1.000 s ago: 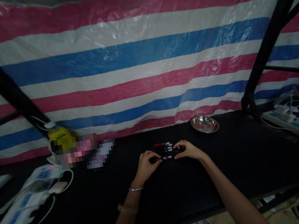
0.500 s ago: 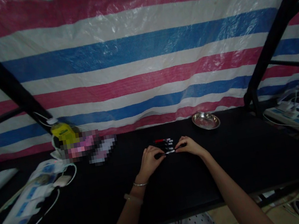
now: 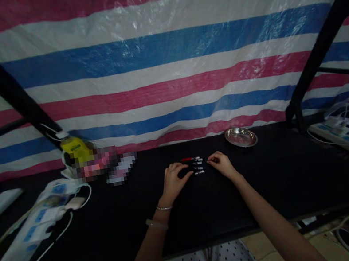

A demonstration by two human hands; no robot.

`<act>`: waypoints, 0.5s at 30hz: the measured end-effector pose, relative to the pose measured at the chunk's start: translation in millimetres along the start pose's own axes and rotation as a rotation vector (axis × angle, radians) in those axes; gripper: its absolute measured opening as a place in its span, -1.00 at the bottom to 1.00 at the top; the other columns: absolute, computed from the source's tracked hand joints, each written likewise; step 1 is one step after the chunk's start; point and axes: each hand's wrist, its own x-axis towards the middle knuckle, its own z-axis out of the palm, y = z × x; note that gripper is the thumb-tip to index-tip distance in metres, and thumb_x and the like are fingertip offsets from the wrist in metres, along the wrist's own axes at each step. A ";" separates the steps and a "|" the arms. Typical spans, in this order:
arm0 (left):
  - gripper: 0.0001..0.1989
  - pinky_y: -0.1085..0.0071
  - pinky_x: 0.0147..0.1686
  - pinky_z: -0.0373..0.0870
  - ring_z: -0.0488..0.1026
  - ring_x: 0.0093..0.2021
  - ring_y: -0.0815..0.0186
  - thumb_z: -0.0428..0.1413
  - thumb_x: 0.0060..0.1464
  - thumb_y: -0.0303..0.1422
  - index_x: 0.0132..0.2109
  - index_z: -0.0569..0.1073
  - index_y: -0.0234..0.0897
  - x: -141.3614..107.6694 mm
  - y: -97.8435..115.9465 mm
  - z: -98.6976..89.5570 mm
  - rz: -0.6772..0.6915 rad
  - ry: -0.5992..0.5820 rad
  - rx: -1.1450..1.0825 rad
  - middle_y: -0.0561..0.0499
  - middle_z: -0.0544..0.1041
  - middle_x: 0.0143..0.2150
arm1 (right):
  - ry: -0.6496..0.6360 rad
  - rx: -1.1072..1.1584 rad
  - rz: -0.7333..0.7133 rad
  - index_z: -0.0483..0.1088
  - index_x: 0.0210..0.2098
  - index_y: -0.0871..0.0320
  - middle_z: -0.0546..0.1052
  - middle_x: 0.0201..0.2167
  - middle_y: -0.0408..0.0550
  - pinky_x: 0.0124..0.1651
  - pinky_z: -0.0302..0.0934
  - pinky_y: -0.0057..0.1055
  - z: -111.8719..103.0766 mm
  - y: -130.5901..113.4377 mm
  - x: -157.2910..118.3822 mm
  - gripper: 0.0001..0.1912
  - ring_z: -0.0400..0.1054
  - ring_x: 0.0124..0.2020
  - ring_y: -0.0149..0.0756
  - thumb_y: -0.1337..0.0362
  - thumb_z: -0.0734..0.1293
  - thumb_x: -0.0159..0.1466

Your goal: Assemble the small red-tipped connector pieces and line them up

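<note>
Several slim pens lie side by side on the black table (image 3: 222,212). The farthest is a red pen (image 3: 186,159); the others are dark with silvery ends, and the nearest silvery end (image 3: 199,172) points right. At their left is my left hand (image 3: 175,179), thumb and fingers spread apart around the dark ends, with nothing visibly gripped. My right hand (image 3: 221,163) hovers just right of the silvery ends, its fingertips bent close together. Whether something tiny is between those fingertips is too dark to tell.
A shiny metal dish (image 3: 241,137) sits at the back right. Power strips with cables (image 3: 39,224) lie at left, and another power strip (image 3: 346,131) at right. A yellow bottle (image 3: 76,147) and blurred items stand back left. Black posts flank a striped sheet.
The nearest pen, held between both hands before, now lies with the row. My left hand has opened around the pens, and my right hand has moved slightly right, away from them. The view has shifted a little.
</note>
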 end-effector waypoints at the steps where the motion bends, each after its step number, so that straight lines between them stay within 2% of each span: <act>1: -0.77 0.29 -0.10 0.22 0.37 -0.09 0.25 0.12 0.04 -0.19 -0.14 0.49 -0.12 0.3 -3.9 -3.7 -0.026 0.072 0.025 0.01 0.48 -0.13 | 0.007 -0.010 -0.010 0.45 -0.44 0.16 0.36 -0.46 -0.10 -0.38 0.19 -0.41 0.4 -0.1 0.0 -0.86 0.23 -0.48 -0.37 0.22 0.34 0.07; 4: -0.76 0.24 -0.07 0.19 0.35 -0.04 0.18 0.06 0.09 -0.21 -0.11 0.47 -0.15 0.2 -25.9 -29.1 -0.161 0.286 0.175 -0.05 0.45 -0.07 | 0.020 -0.040 -0.025 0.45 -0.44 0.15 0.35 -0.48 -0.10 -0.37 0.20 -0.39 0.3 -0.8 0.4 -0.85 0.23 -0.48 -0.36 0.20 0.33 0.08; 6: -0.75 0.19 -0.05 0.16 0.34 -0.03 0.13 0.01 0.12 -0.22 -0.11 0.46 -0.19 -2.2 -47.9 -58.3 -0.289 0.403 0.283 -0.08 0.44 -0.07 | 0.019 -0.049 -0.028 0.45 -0.44 0.15 0.34 -0.48 -0.10 -0.37 0.21 -0.39 0.1 -1.2 0.8 -0.84 0.23 -0.48 -0.35 0.19 0.32 0.09; 7: -0.73 0.16 -0.05 0.16 0.33 -0.03 0.10 -0.01 0.13 -0.22 -0.10 0.45 -0.21 -4.1 -60.4 -75.8 -0.344 0.426 0.341 -0.10 0.44 -0.07 | 0.016 -0.049 -0.030 0.45 -0.44 0.15 0.34 -0.47 -0.10 -0.37 0.21 -0.38 0.1 -1.3 1.0 -0.84 0.22 -0.48 -0.35 0.19 0.31 0.10; 9: -0.68 0.11 -0.06 0.14 0.29 0.01 0.02 -0.02 0.12 -0.20 -0.05 0.42 -0.24 -9.0 -87.2 -113.4 -0.438 0.437 0.475 -0.15 0.41 -0.02 | 0.014 -0.050 -0.030 0.45 -0.43 0.15 0.34 -0.47 -0.09 -0.37 0.21 -0.38 0.4 -1.4 1.1 -0.83 0.22 -0.48 -0.35 0.18 0.31 0.10; 11: -0.57 0.09 -0.07 0.12 0.25 0.03 -0.05 -0.02 0.11 -0.16 0.02 0.35 -0.36 -13.8 -114.9 -150.6 -0.558 0.425 0.609 -0.25 0.37 0.01 | 0.017 -0.055 -0.023 0.45 -0.43 0.14 0.33 -0.47 -0.09 -0.38 0.20 -0.38 0.9 -1.6 1.0 -0.82 0.21 -0.48 -0.34 0.15 0.31 0.11; 15: -0.46 0.10 -0.04 0.09 0.21 0.05 -0.02 -0.01 0.09 -0.14 0.09 0.23 -0.47 -18.1 -165.5 -210.1 -0.759 0.307 0.806 -0.31 0.31 0.08 | 0.010 -0.060 -0.024 0.44 -0.42 0.14 0.34 -0.48 -0.08 -0.39 0.19 -0.37 1.6 -2.1 1.0 -0.78 0.21 -0.48 -0.32 0.11 0.31 0.12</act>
